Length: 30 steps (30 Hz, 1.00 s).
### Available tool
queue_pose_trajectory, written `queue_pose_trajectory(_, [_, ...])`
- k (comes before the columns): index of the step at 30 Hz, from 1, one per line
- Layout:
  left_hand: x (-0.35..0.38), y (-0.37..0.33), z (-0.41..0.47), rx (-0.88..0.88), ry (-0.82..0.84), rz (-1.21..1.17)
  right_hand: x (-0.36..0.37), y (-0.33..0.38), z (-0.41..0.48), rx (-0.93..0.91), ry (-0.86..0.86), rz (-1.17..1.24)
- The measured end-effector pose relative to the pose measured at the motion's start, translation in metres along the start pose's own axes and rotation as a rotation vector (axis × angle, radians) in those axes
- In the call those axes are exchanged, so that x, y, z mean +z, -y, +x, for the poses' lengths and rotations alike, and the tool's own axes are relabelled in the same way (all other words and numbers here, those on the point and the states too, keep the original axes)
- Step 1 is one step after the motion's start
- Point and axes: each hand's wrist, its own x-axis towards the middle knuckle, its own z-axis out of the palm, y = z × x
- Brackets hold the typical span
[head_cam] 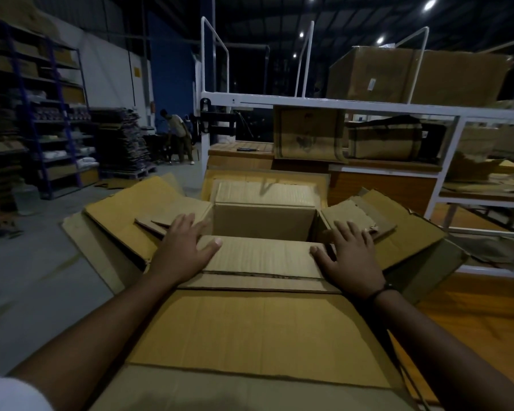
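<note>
Dim warehouse, lit sparsely from above.
White glare is thrown by the ceiling lamps (429, 3) at upper right, while the shelves (42, 114) at left are lost in shadow. The cardboard box (258, 327) is lit a dull yellow. Straight lines are bowed by the wide lens, and the corners are blurred and darkened.

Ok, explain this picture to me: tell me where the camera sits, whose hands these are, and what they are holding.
This is one picture from a wide-angle camera worn on a person's head, looking forward and down at their own bare arms; no machine is involved. The left hand and the right hand lie flat, fingers spread, on the flaps of an open brown corrugated cardboard box. Neither grips anything. Behind it stands a white metal rack with a large brown carton on its upper level.
</note>
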Motion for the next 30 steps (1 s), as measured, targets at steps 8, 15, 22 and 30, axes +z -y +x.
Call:
queue_pose_trajectory(8, [-0.010,-0.008,0.000,-0.090,0.153,0.278,0.000,-0.004,0.011,0.054,0.165,-0.130])
queue_pose_trajectory(15, [-0.023,-0.014,0.005,-0.077,0.228,0.425,-0.008,0.007,0.013,0.067,0.205,-0.229])
queue_pose_trajectory(22, [-0.049,-0.027,0.035,-0.117,0.452,0.584,-0.008,0.013,0.009,0.066,0.315,-0.177])
queue_pose_trajectory(30, [-0.070,-0.050,0.122,-0.270,0.767,0.655,-0.022,0.023,0.056,0.161,0.543,-0.187])
